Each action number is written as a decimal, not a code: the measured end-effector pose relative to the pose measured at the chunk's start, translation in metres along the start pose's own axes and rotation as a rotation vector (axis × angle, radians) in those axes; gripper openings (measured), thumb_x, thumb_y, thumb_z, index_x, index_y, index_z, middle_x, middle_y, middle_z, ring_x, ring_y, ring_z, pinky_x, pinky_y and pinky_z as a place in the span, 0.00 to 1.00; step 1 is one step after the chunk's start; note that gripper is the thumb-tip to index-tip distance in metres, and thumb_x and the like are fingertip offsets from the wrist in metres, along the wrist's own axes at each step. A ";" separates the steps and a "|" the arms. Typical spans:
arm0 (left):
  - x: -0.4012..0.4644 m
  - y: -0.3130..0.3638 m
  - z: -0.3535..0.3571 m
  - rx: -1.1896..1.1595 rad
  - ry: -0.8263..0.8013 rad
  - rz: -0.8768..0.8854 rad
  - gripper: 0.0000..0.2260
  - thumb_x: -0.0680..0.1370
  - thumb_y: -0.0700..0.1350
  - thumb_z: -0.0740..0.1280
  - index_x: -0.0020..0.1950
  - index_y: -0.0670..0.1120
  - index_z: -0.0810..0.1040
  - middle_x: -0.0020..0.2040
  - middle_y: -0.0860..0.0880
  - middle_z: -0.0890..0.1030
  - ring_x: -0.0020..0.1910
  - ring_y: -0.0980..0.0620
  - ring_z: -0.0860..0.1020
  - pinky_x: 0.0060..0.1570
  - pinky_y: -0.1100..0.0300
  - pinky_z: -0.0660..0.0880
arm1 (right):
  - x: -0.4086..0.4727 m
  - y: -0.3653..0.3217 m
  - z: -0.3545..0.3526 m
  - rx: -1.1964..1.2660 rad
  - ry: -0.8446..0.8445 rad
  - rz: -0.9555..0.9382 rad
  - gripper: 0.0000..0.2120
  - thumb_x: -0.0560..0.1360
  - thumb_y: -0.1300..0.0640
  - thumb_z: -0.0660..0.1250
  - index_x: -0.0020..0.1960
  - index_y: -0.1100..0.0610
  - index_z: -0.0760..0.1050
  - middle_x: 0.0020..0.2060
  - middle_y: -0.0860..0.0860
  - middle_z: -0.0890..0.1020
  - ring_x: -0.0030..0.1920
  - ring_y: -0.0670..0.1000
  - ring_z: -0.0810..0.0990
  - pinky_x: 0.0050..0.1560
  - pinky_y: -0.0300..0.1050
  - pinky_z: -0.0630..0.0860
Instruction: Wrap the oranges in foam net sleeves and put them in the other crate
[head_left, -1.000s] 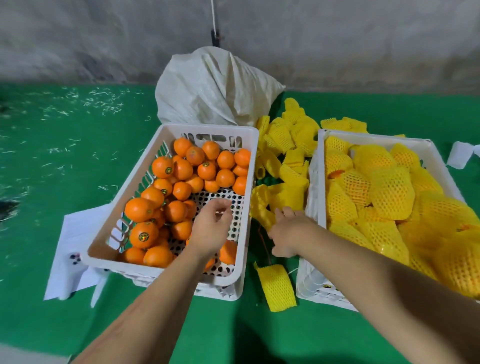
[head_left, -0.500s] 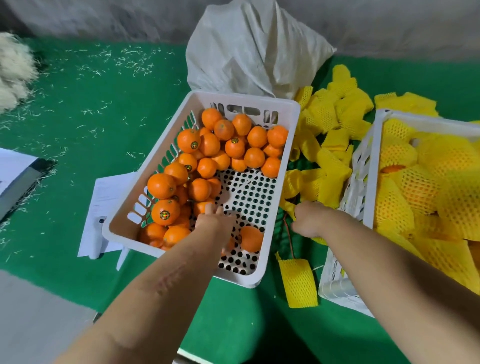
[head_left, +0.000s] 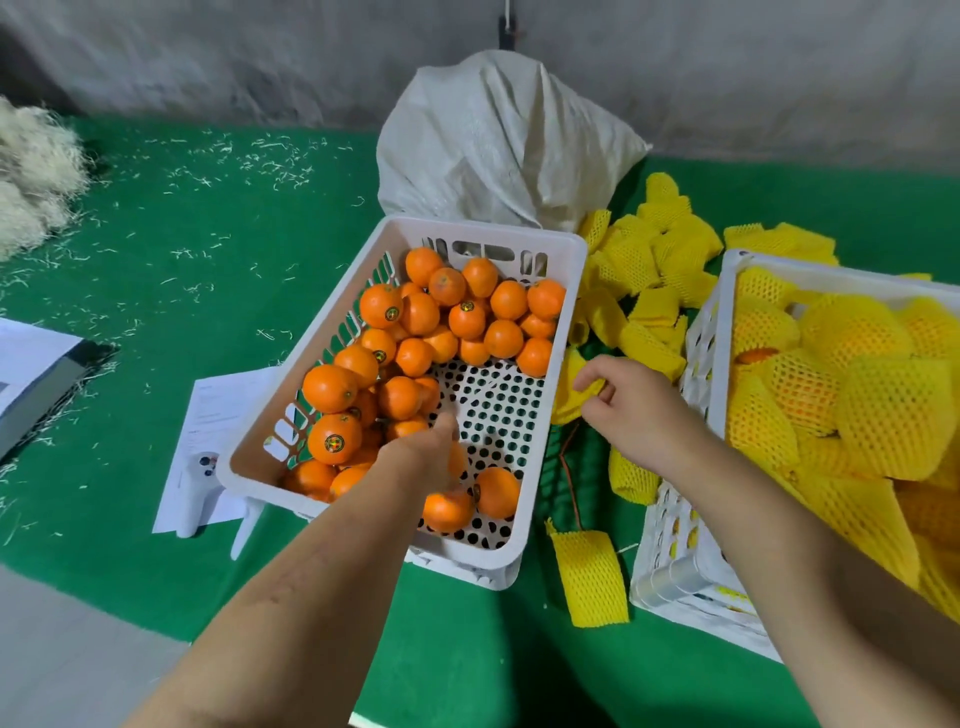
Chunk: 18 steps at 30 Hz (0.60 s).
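Both hands at work — we're mid-reach.
Our left hand (head_left: 423, 457) fingers curl round an orange (head_left: 447, 512); right hand (head_left: 631, 410) fingers pinch a yellow sleeve (head_left: 576, 387).

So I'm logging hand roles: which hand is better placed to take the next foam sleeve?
The right hand: it is already pinching a yellow foam net sleeve in the loose pile between the two white plastic crates. The left hand is down among the bare oranges.

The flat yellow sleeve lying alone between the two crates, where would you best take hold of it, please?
Pinch the foam sleeve at its near open end, coming from above. It lies flat on the green mat, clear of both crates, so only an edge gives a grip.
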<state>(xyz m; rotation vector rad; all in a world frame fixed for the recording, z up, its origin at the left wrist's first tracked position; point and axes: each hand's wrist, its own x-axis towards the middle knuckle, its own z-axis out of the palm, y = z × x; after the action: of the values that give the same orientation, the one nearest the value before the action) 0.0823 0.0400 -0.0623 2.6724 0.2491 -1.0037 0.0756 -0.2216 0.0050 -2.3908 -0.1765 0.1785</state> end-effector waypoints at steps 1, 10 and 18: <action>-0.004 0.001 -0.003 -0.052 0.080 0.046 0.33 0.81 0.54 0.73 0.81 0.51 0.59 0.69 0.45 0.77 0.64 0.40 0.78 0.64 0.47 0.77 | -0.010 0.000 -0.006 -0.004 0.076 -0.034 0.07 0.77 0.60 0.66 0.52 0.49 0.77 0.40 0.46 0.73 0.36 0.47 0.73 0.34 0.46 0.68; -0.068 0.056 0.004 -0.774 0.467 0.723 0.26 0.74 0.68 0.75 0.67 0.65 0.72 0.57 0.63 0.81 0.52 0.61 0.83 0.46 0.68 0.79 | -0.053 0.013 -0.001 -0.012 0.293 -0.078 0.08 0.77 0.58 0.70 0.51 0.49 0.73 0.38 0.42 0.71 0.36 0.44 0.73 0.33 0.43 0.68; -0.079 0.086 0.027 -0.971 0.132 0.818 0.32 0.73 0.63 0.76 0.73 0.56 0.73 0.74 0.60 0.75 0.65 0.58 0.80 0.62 0.58 0.79 | -0.045 0.013 -0.002 0.121 0.356 0.011 0.09 0.81 0.56 0.68 0.60 0.53 0.79 0.37 0.47 0.75 0.37 0.46 0.76 0.37 0.42 0.71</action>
<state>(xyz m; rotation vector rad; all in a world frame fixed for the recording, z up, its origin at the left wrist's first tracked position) 0.0288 -0.0551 -0.0120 1.6631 -0.2670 -0.2950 0.0333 -0.2403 0.0017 -2.2601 0.0149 -0.2252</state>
